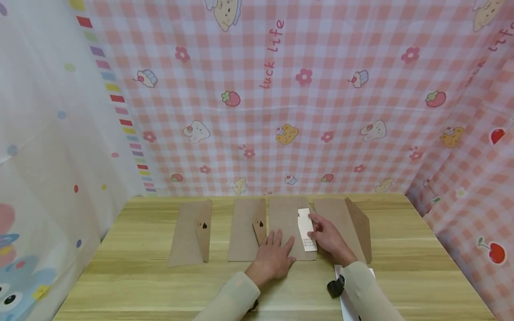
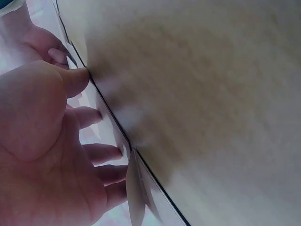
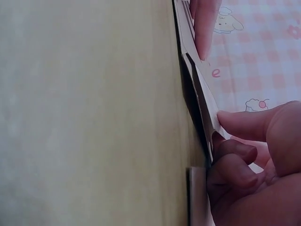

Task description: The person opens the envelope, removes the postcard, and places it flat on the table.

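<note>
My left hand (image 1: 274, 258) lies with fingers spread on the lower left part of the third brown paper envelope (image 1: 285, 214), its fingertips close to the second envelope's flap (image 1: 261, 224). At the third envelope's right edge, my right hand (image 1: 330, 236) pinches a narrow white card (image 1: 305, 229) with small print near its lower end. In the right wrist view the thumb (image 3: 249, 121) presses on top of the edge and the other fingers curl beneath it. The left wrist view shows the left palm (image 2: 42, 155) side-on, low over the tabletop.
Another envelope (image 1: 186, 234) with a black print on its folded flap stands at the far left of the row. The rightmost envelope (image 1: 335, 223) has its flap (image 1: 359, 227) spread out. White paper (image 1: 348, 307) lies under the right forearm. A checked curtain (image 1: 249, 116) hangs behind the table.
</note>
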A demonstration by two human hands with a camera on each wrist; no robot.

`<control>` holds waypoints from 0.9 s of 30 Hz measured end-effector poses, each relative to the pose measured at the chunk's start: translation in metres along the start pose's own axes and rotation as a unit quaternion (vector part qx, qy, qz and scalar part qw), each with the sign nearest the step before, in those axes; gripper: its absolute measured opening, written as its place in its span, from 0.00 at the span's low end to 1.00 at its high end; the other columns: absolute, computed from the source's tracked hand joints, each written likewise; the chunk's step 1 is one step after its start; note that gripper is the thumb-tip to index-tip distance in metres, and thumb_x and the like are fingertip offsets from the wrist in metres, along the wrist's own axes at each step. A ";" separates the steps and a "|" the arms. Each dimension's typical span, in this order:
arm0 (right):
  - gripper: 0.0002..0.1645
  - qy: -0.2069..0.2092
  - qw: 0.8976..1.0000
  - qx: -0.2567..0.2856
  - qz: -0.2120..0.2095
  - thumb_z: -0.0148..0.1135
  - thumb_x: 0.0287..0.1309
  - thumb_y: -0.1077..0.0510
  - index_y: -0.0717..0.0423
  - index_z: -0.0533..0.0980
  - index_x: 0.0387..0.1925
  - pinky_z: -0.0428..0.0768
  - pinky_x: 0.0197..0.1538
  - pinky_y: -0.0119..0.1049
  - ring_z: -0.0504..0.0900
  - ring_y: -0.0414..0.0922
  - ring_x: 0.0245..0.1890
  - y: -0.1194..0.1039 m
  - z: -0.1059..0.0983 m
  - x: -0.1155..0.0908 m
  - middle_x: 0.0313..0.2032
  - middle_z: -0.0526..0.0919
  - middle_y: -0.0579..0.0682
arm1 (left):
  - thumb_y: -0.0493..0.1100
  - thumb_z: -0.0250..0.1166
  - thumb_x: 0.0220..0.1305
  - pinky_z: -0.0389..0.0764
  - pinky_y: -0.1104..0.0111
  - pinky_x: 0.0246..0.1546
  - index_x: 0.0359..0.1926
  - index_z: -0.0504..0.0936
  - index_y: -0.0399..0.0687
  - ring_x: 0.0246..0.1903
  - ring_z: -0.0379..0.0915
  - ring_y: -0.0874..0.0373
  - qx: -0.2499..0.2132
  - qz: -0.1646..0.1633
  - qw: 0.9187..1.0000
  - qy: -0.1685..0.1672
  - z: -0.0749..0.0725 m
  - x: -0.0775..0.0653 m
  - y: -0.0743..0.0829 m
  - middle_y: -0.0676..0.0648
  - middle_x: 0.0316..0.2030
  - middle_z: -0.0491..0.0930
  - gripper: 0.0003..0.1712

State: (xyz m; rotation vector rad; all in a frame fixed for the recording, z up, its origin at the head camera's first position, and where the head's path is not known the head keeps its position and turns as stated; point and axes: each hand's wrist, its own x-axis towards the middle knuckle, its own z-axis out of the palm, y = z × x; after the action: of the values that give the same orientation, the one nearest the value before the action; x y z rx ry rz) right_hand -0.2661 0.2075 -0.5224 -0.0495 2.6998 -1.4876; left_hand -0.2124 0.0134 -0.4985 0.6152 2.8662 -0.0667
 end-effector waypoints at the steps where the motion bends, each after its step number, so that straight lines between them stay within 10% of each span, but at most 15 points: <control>1: 0.34 0.001 1.000 0.002 0.000 0.61 0.60 0.70 0.63 0.67 0.68 0.69 0.33 0.33 0.70 0.46 0.33 0.000 0.000 0.000 0.33 0.72 0.52 | 0.63 0.46 0.74 0.58 0.55 0.72 0.77 0.57 0.65 0.75 0.50 0.45 0.002 -0.002 1.000 -0.001 0.000 0.000 0.000 0.43 0.76 0.54 0.34; 27: 0.32 0.012 1.000 0.006 0.004 0.64 0.59 0.68 0.61 0.70 0.66 0.67 0.39 0.36 0.69 0.46 0.35 -0.001 -0.001 -0.002 0.33 0.70 0.52 | 0.64 0.47 0.74 0.60 0.56 0.71 0.76 0.58 0.67 0.74 0.53 0.46 0.014 -0.010 1.000 0.000 0.000 0.001 0.001 0.44 0.75 0.57 0.34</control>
State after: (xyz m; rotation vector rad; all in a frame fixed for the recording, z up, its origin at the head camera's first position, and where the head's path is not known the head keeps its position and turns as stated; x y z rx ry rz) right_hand -0.2638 0.2078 -0.5212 -0.0219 2.7051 -1.5128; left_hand -0.2128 0.0151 -0.4985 0.5922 2.8767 -0.1104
